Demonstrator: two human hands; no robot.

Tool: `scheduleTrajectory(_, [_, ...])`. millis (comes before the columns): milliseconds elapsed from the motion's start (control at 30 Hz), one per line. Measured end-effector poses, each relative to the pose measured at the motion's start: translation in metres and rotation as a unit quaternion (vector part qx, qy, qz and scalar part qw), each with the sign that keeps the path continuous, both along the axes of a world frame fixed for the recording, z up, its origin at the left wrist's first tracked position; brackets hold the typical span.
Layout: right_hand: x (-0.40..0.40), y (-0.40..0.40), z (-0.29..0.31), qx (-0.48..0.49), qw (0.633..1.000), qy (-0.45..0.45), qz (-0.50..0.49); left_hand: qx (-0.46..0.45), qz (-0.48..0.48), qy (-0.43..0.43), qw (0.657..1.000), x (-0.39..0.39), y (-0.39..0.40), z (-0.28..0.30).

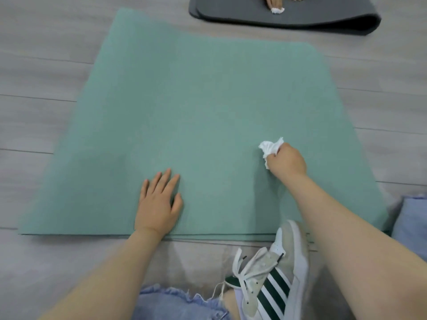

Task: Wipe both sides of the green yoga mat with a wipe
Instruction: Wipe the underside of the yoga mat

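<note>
you are looking down at a pale grey wood-plank floor (34, 93) with the green yoga mat (196, 116) spread flat across the middle, its near edge showing stacked layers at 6 o'clock. your left hand (159, 204) lies flat on the mat at about 7 o'clock, fingers straight and released, holding nothing. your right hand (287, 161) is at 4 o'clock on the mat, clenched around a crumpled white wipe (270, 148) that sticks out from the fist toward 10 o'clock. a striped sneaker (270, 278) sits at the mat's near edge at 5 o'clock, next to frayed denim (175, 306). at 1 o'clock, well apart, lies a dark grey mat (323, 17), folded over at its right end; another person's hand (273, 2) touches a white wad on it, cut off by the top border. your right fingers are hidden under the fist, and a blue fabric (413, 222) at 4 o'clock is cut off by the edge.
</note>
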State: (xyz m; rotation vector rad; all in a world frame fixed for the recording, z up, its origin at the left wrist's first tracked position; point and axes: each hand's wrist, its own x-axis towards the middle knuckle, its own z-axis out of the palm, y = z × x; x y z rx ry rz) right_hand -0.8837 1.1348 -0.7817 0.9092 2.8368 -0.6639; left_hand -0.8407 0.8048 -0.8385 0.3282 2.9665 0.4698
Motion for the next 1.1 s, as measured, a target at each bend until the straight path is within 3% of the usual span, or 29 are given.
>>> scheduleTrajectory(233, [-0.040, -0.025, -0.023, -0.027, 0.999, 0.040, 0.021, 0.033, 0.009, 0.043, 0.998, -0.001, -0.002, -0.006])
scheduleTrajectory(333, [-0.065, -0.061, -0.029, -0.010, 0.996, 0.061, 0.067, 0.031, 0.010, 0.051, 0.998, -0.002, -0.002, -0.007])
scheduleTrajectory(533, [-0.112, -0.146, -0.031, -0.070, 0.976, 0.094, 0.185, 0.028, 0.002, 0.061, 0.998, -0.004, -0.003, -0.008])
scheduleTrajectory(667, [-0.120, -0.154, -0.032, -0.106, 0.977, 0.092, 0.162, 0.030, -0.002, 0.063, 0.998, -0.004, -0.003, -0.007])
scheduleTrajectory(767, [-0.117, -0.151, -0.039, -0.046, 0.972, 0.089, 0.212, 0.029, -0.002, 0.063, 0.998, -0.004, -0.002, -0.007])
scheduleTrajectory(967, [-0.097, -0.155, -0.047, 0.033, 0.929, 0.113, 0.352, 0.030, 0.003, 0.056, 0.998, -0.004, -0.002, -0.006])
scheduleTrajectory(1100, [-0.088, -0.146, -0.045, 0.013, 0.894, 0.139, 0.427, 0.034, 0.005, 0.049, 0.998, -0.004, -0.002, -0.005])
